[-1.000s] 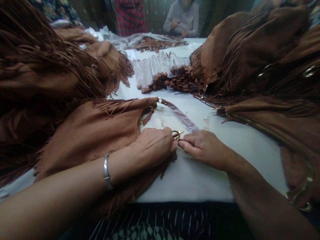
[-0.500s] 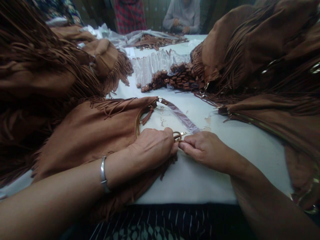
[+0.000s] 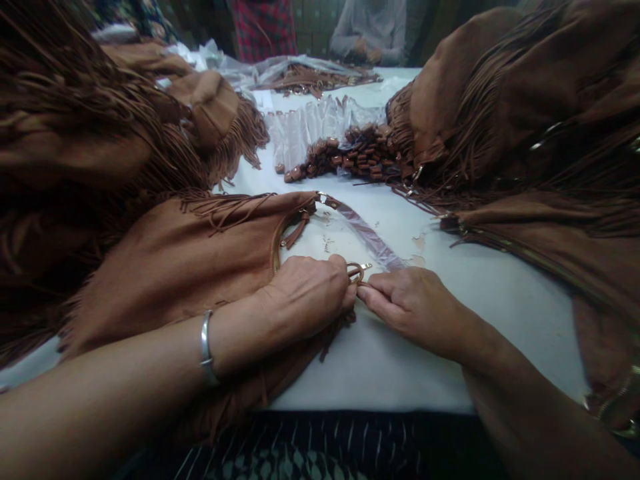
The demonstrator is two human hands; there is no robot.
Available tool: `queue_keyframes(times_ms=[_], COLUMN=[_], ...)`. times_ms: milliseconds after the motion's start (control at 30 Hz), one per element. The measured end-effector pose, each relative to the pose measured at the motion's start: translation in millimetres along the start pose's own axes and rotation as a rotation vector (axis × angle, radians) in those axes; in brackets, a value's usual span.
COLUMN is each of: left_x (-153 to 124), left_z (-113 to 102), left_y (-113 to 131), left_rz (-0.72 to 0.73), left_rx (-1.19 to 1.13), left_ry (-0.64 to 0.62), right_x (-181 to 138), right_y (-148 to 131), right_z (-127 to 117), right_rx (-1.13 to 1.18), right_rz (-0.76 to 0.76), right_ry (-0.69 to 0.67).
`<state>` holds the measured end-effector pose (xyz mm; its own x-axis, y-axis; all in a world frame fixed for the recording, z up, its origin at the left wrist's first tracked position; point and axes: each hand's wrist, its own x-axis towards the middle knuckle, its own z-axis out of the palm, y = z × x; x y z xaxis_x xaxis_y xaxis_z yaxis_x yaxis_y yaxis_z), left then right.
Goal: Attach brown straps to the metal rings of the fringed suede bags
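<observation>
The left hand (image 3: 313, 290) is closed on a gold ring (image 3: 362, 272), which pokes out past its fingertips. Just beside it, the right hand (image 3: 420, 310) is clamped on the end of a strap (image 3: 373, 238); the fingers hide most of that grip. From the right hand the plastic-wrapped strap runs forward and left to the bag's (image 3: 200, 257) far corner. The bag lies under and beyond the left hand and forearm, its open zipped edge just ahead of that hand. Bare desk (image 3: 515, 287) spreads to the right of the right hand as far as another bag (image 3: 545, 223), and the near desk edge crosses below both hands. Ahead, a narrower bare strip ends at a pile of wrapped straps (image 3: 330, 143). Fringed heaps wall in both sides: the left heap (image 3: 135, 143) beyond the left forearm, the right heap (image 3: 465, 100) forward-right of the right hand.
</observation>
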<state>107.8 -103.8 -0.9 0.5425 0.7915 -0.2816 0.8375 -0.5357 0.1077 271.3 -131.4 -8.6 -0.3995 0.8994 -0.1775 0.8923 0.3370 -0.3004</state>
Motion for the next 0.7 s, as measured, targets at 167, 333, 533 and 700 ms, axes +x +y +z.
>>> queue_keyframes(times_ms=[167,333,533,700], left_x=[2,1,2,5], left_z=[3,3,2,5], left_y=[-2,-5,-8,-11], left_rz=[0.017,0.030,0.075,0.115], left_rx=[0.010,0.010,0.010,-0.032], left_ry=[0.012,0.019,0.065,0.063], right_x=[-2,-2,1,2], right_y=[-2,-6,-4,-2], right_z=[1,3,7,9], right_rx=[0.020,0.051,0.151,0.260], right_rz=[0.011,0.068,0.067,0.042], right_ry=[0.015,0.045,0.114,0.169])
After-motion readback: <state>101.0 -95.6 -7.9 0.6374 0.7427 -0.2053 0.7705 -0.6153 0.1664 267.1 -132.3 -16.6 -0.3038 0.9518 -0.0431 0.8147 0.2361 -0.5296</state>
